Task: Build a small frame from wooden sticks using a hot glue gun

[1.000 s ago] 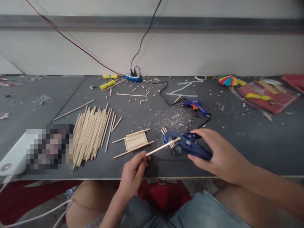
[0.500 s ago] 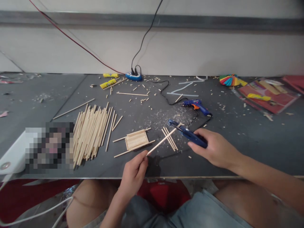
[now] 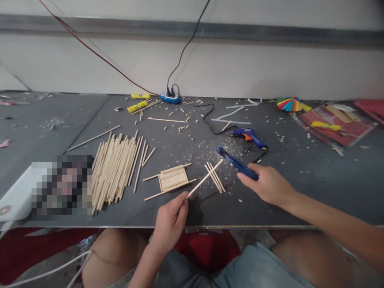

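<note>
My left hand (image 3: 172, 218), near the table's front edge, is closed on the near end of a thin wooden stick (image 3: 205, 179). The stick slants up to the right, its far tip free. In my right hand (image 3: 267, 182) is a blue hand cutter (image 3: 238, 163), its jaws pointing up-left just beyond the stick's tip. Under the held stick lie several short sticks (image 3: 214, 177) side by side. Left of them sits a small rectangular stick panel (image 3: 173, 178) with longer sticks along its edges. A large pile of wooden sticks (image 3: 117, 170) lies farther left.
A blue glue gun (image 3: 249, 136) with a black cord rests behind the cutter. At the back are a blue power socket (image 3: 169, 98), yellow glue tubes (image 3: 137, 107) and scattered stick bits. A red packet (image 3: 339, 124) and colourful fan (image 3: 292, 104) lie right; a white power strip (image 3: 21, 192) left.
The stick's far end was between the cutter's jaws; now it is clear of them and the stick looks shorter. The cutter has shifted slightly up and away from the tip.
</note>
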A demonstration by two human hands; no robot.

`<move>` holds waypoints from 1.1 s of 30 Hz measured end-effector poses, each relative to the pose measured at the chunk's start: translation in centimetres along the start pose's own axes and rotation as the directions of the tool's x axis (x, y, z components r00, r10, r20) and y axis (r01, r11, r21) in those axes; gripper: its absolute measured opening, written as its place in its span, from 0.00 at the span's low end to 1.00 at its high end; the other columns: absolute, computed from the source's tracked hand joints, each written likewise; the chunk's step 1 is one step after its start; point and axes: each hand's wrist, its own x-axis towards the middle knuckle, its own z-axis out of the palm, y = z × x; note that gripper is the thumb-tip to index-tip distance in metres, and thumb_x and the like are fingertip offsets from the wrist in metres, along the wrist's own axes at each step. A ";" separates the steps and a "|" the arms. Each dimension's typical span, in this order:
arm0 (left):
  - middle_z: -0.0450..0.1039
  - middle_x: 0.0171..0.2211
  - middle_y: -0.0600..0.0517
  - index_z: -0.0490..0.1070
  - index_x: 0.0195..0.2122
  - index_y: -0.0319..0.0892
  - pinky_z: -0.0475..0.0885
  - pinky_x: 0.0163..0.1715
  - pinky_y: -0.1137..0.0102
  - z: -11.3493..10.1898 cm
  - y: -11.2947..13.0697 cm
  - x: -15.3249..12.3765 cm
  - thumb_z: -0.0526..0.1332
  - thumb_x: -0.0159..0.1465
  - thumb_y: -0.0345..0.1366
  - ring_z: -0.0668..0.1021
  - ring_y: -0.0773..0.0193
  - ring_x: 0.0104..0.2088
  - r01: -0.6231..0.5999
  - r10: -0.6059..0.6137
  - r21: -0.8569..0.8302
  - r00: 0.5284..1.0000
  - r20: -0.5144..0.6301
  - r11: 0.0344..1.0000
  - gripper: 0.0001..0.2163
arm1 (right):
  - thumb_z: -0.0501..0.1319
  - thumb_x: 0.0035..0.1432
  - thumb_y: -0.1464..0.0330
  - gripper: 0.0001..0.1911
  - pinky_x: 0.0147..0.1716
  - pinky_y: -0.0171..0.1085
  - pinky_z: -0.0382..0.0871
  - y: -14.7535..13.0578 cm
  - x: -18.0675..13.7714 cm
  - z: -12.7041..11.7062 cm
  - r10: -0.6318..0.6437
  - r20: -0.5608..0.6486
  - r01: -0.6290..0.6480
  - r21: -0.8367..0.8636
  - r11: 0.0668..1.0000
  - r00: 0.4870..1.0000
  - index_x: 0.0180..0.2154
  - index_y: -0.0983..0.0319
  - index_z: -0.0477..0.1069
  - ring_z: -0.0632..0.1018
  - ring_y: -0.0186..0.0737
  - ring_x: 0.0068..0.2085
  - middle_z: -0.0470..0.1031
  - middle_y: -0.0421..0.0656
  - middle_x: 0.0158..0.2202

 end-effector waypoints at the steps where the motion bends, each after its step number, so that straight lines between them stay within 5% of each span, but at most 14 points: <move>1: 0.70 0.27 0.54 0.68 0.44 0.42 0.63 0.30 0.75 0.0 0.1 0.0 0.47 0.67 0.38 0.72 0.68 0.28 0.000 0.000 -0.010 1.000 0.010 1.000 0.13 | 0.50 0.57 0.50 0.21 0.19 0.34 0.50 -0.3 0.0 -0.2 0.003 0.006 -0.003 -0.006 1.000 1.000 0.22 0.58 0.61 0.67 0.36 0.18 0.62 0.36 0.14; 7: 0.69 0.28 0.55 0.66 0.36 0.43 0.62 0.31 0.75 -0.2 0.3 0.0 0.46 0.68 0.38 0.70 0.69 0.27 0.012 -0.009 -0.082 0.999 0.037 0.997 0.11 | 0.50 0.58 0.51 0.20 0.20 0.34 0.53 -1.0 -0.3 -0.7 0.019 -0.004 -0.019 0.004 1.000 1.000 0.24 0.58 0.59 0.69 0.37 0.20 0.65 0.36 0.16; 18: 0.70 0.28 0.54 0.65 0.46 0.45 0.64 0.33 0.73 0.1 -0.1 0.0 0.47 0.68 0.39 0.72 0.66 0.30 0.030 -0.032 -0.197 0.999 -0.007 0.980 0.12 | 0.53 0.55 0.49 0.22 0.29 0.37 0.63 0.7 -1.3 -0.9 0.021 -0.082 -0.024 -0.037 0.999 0.996 0.42 0.57 0.68 0.77 0.45 0.35 0.76 0.43 0.36; 25: 0.72 0.30 0.53 0.65 0.45 0.44 0.65 0.31 0.73 0.2 0.1 0.2 0.47 0.67 0.40 0.73 0.66 0.28 0.047 -0.052 -0.192 0.998 -0.024 0.980 0.12 | 0.54 0.54 0.49 0.26 0.31 0.39 0.65 6.0 -0.7 -1.0 0.188 -0.198 -0.205 -0.070 0.976 0.962 0.46 0.59 0.68 0.77 0.51 0.38 0.76 0.48 0.41; 33: 0.74 0.35 0.52 0.65 0.44 0.45 0.65 0.32 0.73 0.4 0.2 0.2 0.48 0.67 0.40 0.74 0.67 0.28 0.026 -0.035 -0.195 0.999 -0.041 0.981 0.11 | 0.46 0.55 0.45 0.35 0.32 0.42 0.62 13.8 -1.0 -2.1 0.478 -0.247 -0.518 -0.135 0.844 0.843 0.48 0.66 0.67 0.76 0.57 0.41 0.73 0.61 0.43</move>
